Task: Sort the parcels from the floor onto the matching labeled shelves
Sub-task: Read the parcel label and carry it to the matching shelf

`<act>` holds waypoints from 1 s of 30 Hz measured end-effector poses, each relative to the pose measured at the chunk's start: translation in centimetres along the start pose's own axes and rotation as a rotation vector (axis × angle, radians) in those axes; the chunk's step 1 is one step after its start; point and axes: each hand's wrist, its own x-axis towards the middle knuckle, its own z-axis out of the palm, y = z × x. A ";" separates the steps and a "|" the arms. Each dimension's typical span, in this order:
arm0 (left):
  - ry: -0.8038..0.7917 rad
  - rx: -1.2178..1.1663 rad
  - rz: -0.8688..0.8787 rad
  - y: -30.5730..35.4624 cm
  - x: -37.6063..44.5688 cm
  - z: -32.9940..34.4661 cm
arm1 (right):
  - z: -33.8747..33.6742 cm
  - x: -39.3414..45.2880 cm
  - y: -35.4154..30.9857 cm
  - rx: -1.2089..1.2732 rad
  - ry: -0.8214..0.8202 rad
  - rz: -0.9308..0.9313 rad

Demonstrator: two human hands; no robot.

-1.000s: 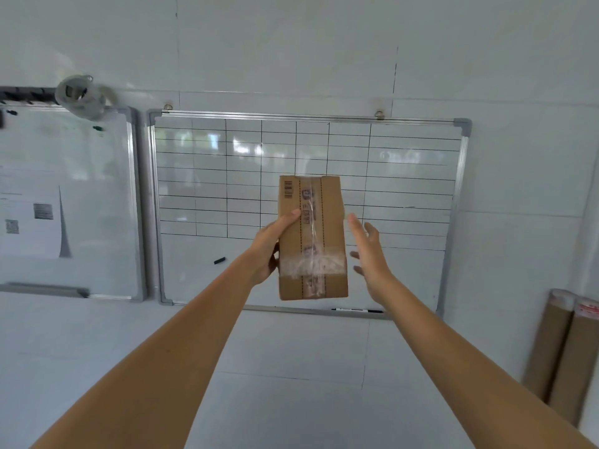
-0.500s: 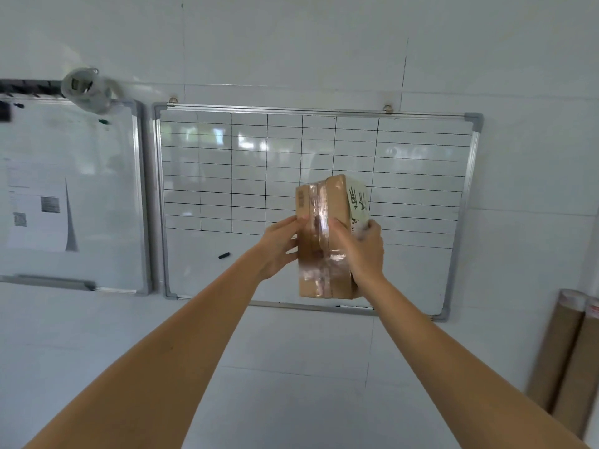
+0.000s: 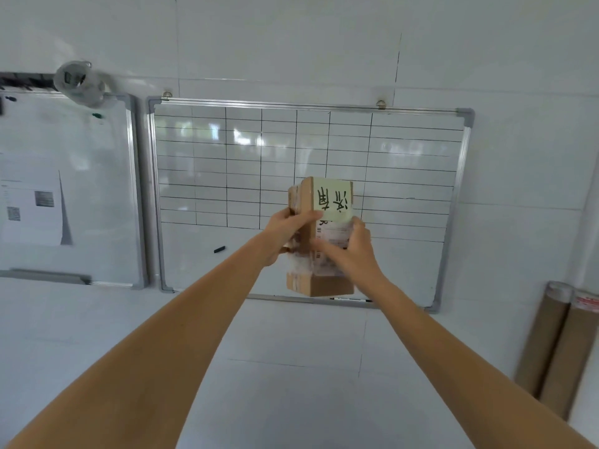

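Observation:
I hold a small brown cardboard parcel (image 3: pixel 324 283) upright at arm's length in front of a wall. A pale yellow note (image 3: pixel 334 199) with dark handwritten characters is stuck on its upper face, turned sideways toward me. A printed shipping label and clear tape cover its middle. My left hand (image 3: pixel 285 233) grips the parcel's left side with the thumb across the front. My right hand (image 3: pixel 348 246) clasps its right side and front. No shelves or floor parcels are in view.
A gridded whiteboard (image 3: pixel 227 163) hangs on the white wall behind the parcel, with a second whiteboard (image 3: pixel 64 189) carrying papers to its left. Two cardboard tubes (image 3: pixel 557 345) lean at the right. A roll of clear tape (image 3: pixel 77 82) hangs at the upper left.
The parcel has been turned in my hands, so the face with the yellow note now points at me. My right hand went from open beside the parcel to gripping it.

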 end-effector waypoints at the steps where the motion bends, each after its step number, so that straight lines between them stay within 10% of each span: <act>1: -0.007 0.040 -0.007 0.0 0.0 -0.7 | -0.8 -0.2 -0.1 0.074 -0.047 0.018; 14: -0.381 0.226 -0.106 0.8 -1.7 -1.3 | -5.8 1.2 0.3 0.427 -0.354 0.288; 30: -0.204 0.153 -0.188 -1.6 -3.1 -3.0 | -5.0 0.7 1.2 0.757 0.133 0.400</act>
